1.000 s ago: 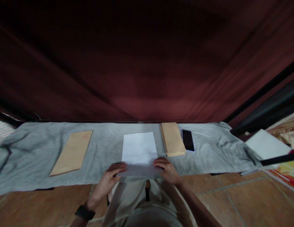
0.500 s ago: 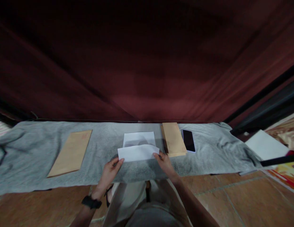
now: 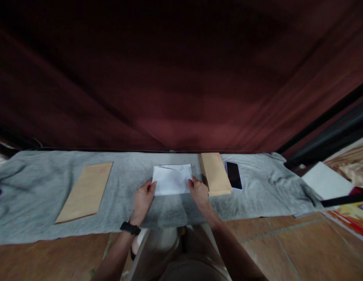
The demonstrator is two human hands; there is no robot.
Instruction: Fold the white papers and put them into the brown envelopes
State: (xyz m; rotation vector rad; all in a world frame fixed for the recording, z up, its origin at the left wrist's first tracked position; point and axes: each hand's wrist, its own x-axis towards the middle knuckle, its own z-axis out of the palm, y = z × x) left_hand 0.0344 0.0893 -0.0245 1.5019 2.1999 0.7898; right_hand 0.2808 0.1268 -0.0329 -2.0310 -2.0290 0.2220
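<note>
A white sheet of paper [image 3: 172, 178] lies folded over on the grey cloth [image 3: 125, 183] spread on the floor. My left hand [image 3: 143, 199] presses its left edge and my right hand [image 3: 199, 191] presses its right edge, fingers flat on the fold. A single brown envelope [image 3: 86, 191] lies on the cloth to the left. A stack of brown envelopes [image 3: 215, 173] sits just right of my right hand, with a black phone [image 3: 234, 175] beside it.
A dark red curtain [image 3: 181, 78] hangs behind the cloth. White sheets [image 3: 326, 180] lie at the far right past a black bar [image 3: 342, 200]. Brown floor tiles [image 3: 286, 246] run along the near side.
Both hands lifted the sheet's near edge and carried it away from me onto the far half. The sheet now lies folded, with both hands pressing on it.
</note>
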